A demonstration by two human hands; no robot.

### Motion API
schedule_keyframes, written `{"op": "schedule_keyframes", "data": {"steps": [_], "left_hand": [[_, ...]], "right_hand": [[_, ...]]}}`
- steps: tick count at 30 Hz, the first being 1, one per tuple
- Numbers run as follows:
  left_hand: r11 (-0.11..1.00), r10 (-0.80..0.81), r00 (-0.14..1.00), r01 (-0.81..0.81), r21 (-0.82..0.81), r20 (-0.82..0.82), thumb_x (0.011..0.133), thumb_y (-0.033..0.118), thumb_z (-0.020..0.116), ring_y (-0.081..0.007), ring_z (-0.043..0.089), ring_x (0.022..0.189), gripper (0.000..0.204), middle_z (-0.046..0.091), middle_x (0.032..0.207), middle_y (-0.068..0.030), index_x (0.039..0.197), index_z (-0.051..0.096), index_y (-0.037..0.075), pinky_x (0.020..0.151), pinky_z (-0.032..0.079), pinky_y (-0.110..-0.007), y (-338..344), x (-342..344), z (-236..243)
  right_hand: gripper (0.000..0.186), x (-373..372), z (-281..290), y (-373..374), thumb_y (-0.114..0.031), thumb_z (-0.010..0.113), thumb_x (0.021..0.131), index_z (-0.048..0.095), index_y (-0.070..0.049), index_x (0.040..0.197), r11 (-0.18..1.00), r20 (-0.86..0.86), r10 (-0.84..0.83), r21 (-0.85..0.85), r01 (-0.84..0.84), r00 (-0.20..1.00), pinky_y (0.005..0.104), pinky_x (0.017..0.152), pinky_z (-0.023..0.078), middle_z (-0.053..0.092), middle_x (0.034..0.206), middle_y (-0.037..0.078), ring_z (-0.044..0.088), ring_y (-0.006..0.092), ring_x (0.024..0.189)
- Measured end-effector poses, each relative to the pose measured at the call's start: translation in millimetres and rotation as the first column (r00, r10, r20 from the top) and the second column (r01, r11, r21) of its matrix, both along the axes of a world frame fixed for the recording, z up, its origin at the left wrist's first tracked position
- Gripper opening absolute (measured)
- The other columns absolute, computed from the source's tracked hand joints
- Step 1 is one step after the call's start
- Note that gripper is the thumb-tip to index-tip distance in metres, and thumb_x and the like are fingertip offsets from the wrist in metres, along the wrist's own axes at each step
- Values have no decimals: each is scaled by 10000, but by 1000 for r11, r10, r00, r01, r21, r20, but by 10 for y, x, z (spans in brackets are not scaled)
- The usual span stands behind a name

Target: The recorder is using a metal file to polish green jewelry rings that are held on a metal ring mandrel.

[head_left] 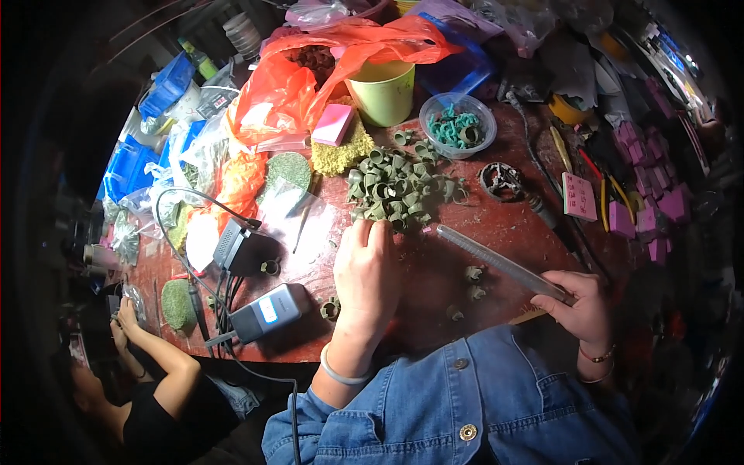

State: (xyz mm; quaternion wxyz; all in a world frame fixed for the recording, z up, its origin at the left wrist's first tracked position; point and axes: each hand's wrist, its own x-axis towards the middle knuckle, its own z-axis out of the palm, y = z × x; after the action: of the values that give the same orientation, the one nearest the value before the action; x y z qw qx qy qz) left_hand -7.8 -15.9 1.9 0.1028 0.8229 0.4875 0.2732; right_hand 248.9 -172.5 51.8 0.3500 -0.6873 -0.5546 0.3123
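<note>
Red table (426, 298), head cam: reaching w/ L hand (366, 271) to near edge of green cups (387, 182); can't tell if pinching any. Gripping metal bar (496, 262) w/ R hand (577, 306), right of pile. Maybe risking scattered cups by swinging bar too close.

Red plastic bag (271, 105), 1 yellow-green bucket (383, 97), blue bins (129, 166), pink blocks (673, 204), grey device (267, 313)

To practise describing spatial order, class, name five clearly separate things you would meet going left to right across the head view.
Green oval pad, device with lit screen, left hand, grey metal bar, cluster of pink-purple blocks.
</note>
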Motion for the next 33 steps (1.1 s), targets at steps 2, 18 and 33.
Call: {"op": "schedule_keyframes", "data": {"steps": [2,18,33], "left_hand": [[1000,-5,1000,5,14,22,827,81,639,-321,567,855,184,551,901,-143,993,579,24,734,484,-411,9,16,-2],[999,31,906,-21,-29,423,813,-54,626,-209,615,716,213,591,834,-109,1006,629,36,677,502,-298,-53,-14,147],[448,530,149,787,-425,835,964,37,561,-130,623,935,180,645,1034,-74,1137,572,-8,796,522,-268,-286,-60,161]], "right_hand": [[230,-7,-2,5,-61,785,768,678,46,942,1000,16,7,4,-7,1000,229,561,439,656,726,59,570,49,641],[252,-5,-50,25,-67,797,761,686,42,959,999,23,27,29,-28,999,232,555,455,675,731,71,589,54,639],[297,-169,95,168,-76,829,729,689,23,971,973,48,159,164,-165,986,248,539,469,676,742,86,638,110,623]]}}
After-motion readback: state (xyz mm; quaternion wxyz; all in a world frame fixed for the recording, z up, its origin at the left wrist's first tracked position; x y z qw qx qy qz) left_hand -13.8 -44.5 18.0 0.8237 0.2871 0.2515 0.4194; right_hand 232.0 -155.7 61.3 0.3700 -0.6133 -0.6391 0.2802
